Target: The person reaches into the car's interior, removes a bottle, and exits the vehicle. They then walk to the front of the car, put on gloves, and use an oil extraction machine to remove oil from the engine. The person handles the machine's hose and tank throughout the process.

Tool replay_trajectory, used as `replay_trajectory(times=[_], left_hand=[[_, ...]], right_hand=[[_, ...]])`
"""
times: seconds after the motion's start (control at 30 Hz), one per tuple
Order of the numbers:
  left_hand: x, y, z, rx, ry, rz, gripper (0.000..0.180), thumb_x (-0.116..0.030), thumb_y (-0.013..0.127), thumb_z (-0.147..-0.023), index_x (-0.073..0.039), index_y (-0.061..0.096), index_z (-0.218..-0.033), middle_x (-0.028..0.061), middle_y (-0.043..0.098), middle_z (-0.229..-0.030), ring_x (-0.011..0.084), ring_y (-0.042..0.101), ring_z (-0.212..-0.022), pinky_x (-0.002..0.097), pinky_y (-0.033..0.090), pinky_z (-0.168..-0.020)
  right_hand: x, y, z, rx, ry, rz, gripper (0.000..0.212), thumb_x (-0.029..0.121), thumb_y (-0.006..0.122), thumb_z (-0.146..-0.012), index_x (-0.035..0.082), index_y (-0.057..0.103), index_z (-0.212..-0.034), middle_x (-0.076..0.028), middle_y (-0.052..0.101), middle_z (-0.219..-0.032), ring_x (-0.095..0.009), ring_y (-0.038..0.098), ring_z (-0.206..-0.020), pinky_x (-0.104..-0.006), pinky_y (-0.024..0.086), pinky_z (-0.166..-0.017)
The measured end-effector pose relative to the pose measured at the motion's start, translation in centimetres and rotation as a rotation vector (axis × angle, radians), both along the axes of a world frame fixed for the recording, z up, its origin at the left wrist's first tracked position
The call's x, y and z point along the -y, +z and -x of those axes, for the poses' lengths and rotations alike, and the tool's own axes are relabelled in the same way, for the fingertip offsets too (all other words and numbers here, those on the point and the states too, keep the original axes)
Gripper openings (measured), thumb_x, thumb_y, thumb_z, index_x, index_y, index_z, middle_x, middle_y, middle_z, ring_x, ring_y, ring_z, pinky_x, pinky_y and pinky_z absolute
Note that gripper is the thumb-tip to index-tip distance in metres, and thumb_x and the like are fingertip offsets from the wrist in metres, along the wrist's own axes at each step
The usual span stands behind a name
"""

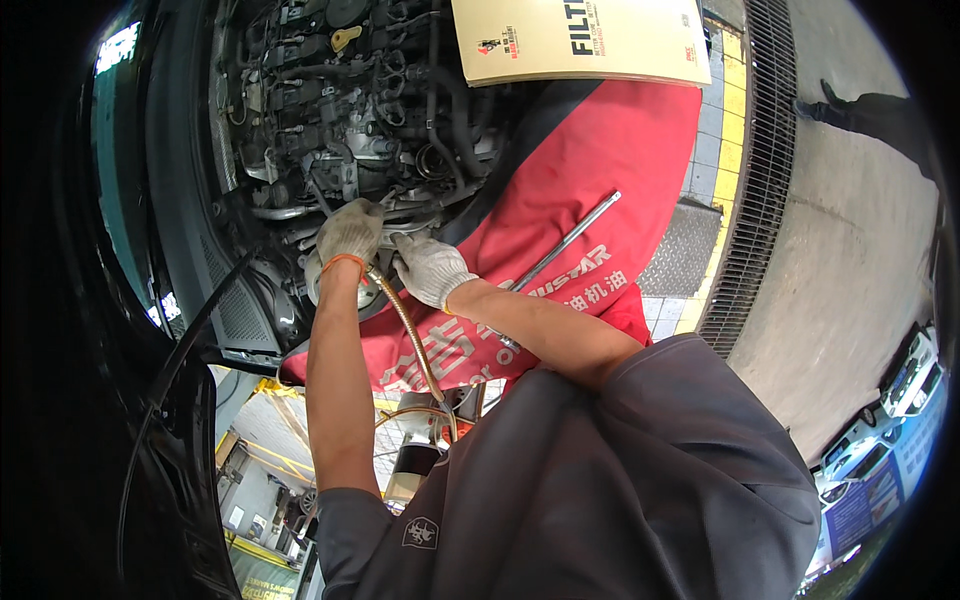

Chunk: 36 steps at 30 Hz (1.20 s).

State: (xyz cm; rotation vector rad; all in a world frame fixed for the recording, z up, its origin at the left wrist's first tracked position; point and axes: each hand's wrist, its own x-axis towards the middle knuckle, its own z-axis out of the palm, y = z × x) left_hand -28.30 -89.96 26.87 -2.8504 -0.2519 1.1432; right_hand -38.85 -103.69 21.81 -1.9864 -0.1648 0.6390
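Over the near end of a car engine (350, 110), both my hands work in knitted white gloves. My left hand (350, 236), dirty on the back, has its fingers curled. A gold-coloured flexible metal hose (408, 322) runs up to it from below, and its end is hidden in the grip. A thin dark tube (318, 196) shows just past the knuckles. Close on the right, my right hand (434, 270) has its fingers bent in against the metal parts beside the left hand. What they grip is hidden. A round pale part (314, 275) shows partly behind my left wrist.
A red fender cover (600, 140) drapes the car's edge; a long steel extension bar (570, 236) lies across it. A yellowish filter box (590, 40) sits at the top. A floor grate (765, 130) and another person's legs (870, 120) are at right. A bottle-like container (412, 460) hangs below.
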Motion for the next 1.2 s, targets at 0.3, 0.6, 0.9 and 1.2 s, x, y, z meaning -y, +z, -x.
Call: replay_trajectory(times=[0.3,0.6,0.9,1.2], left_hand=[[-0.1,5.0,0.7,0.010,0.085,-0.004,0.052,-0.053,0.047,-0.104,-0.017,0.077,-0.122,0.0166,0.075,-0.122,0.0393,0.070,-0.116,0.0468,0.053,-0.102],[-2.5,9.0,5.3,0.136,0.071,0.121,0.036,-0.036,0.051,-0.104,-0.016,0.079,-0.116,0.0112,0.077,-0.121,0.0338,0.071,-0.113,0.0412,0.055,-0.098],[-2.6,9.1,4.3,0.108,0.000,0.120,0.047,-0.048,0.055,-0.098,-0.015,0.077,-0.123,0.0165,0.076,-0.121,0.0387,0.069,-0.117,0.0468,0.052,-0.103],[-4.1,11.2,7.1,0.256,0.368,0.373,0.046,-0.029,0.069,-0.094,-0.006,0.070,-0.133,0.0168,0.077,-0.114,0.0281,0.075,-0.102,0.0376,0.057,-0.089]], right_hand=[[0.4,0.3,-0.1,0.021,-0.044,-0.004,0.031,0.026,0.061,-0.099,0.002,0.062,-0.119,-0.026,0.071,-0.109,-0.044,0.070,-0.101,-0.0538,0.057,-0.087],[1.2,2.1,-1.5,-0.034,0.003,0.005,0.049,0.031,0.064,-0.099,0.002,0.057,-0.138,-0.027,0.068,-0.120,-0.044,0.069,-0.109,-0.0516,0.056,-0.094],[4.5,1.4,-3.6,-0.005,-0.027,0.077,0.052,0.032,0.063,-0.098,-0.001,0.057,-0.138,-0.028,0.067,-0.124,-0.044,0.069,-0.113,-0.0511,0.056,-0.096],[2.1,1.1,-5.5,0.122,-0.003,0.107,0.048,0.033,0.064,-0.099,0.001,0.057,-0.134,-0.027,0.067,-0.124,-0.042,0.069,-0.111,-0.0509,0.057,-0.094]])
